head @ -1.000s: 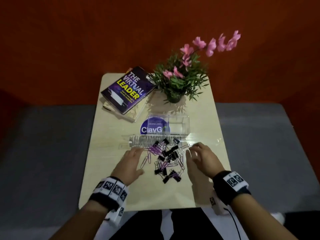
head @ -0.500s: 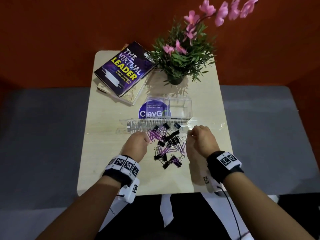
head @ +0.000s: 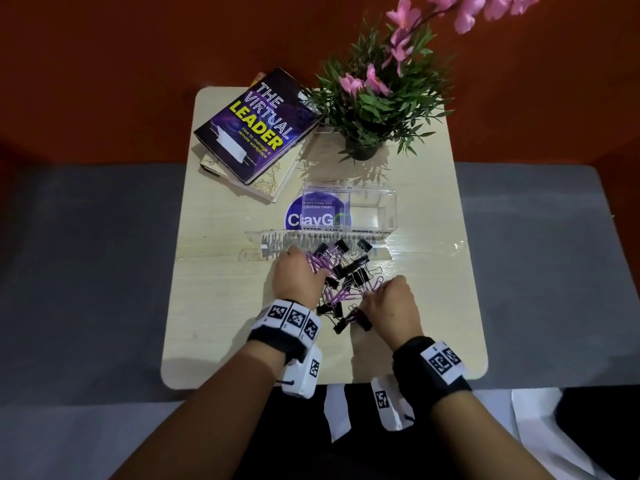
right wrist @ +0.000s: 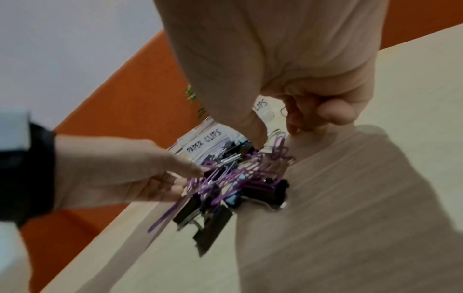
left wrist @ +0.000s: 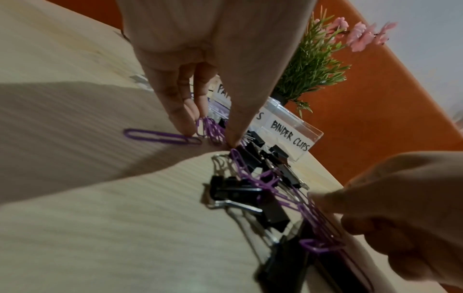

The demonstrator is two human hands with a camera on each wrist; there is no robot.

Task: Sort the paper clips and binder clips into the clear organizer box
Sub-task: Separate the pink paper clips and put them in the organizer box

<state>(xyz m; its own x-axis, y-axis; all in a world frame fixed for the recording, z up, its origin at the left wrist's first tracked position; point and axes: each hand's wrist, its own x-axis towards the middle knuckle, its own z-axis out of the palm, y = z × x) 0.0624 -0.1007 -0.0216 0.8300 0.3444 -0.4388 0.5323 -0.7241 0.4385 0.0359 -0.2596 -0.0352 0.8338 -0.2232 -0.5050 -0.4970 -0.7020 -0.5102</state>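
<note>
The fingers (left wrist: 185, 111) of the left hand (head: 299, 278) are held fairly straight and pointed down onto the bench (head: 221, 306), where a bunch of purple paper clips (left wrist: 210, 128) is pressed between fingertips and thumb at the far left of the pile; one loose paper clip (left wrist: 162, 136) lies just beside them. The fingers (right wrist: 300, 123) of the right hand (head: 389, 311) are curled over the near right edge of the pile, but whether a clip is actually pinched there cannot be told from these views. The paper clips and the black binder clips (head: 349, 271) are tangled together in one heap between the two hands. The clear organizer box (head: 389, 202) stands just beyond the heap, its two compartments marked for paper clips on the left and binder clips on the right; both look empty. The hands seem to be placed on opposite sides so that the heap can be teased apart, the purple clips being drawn toward the side of their own compartment. Sorting is judged to be only beginning. A book (head: 256, 126) and a potted plant (head: 377, 109) stand farther back.
</note>
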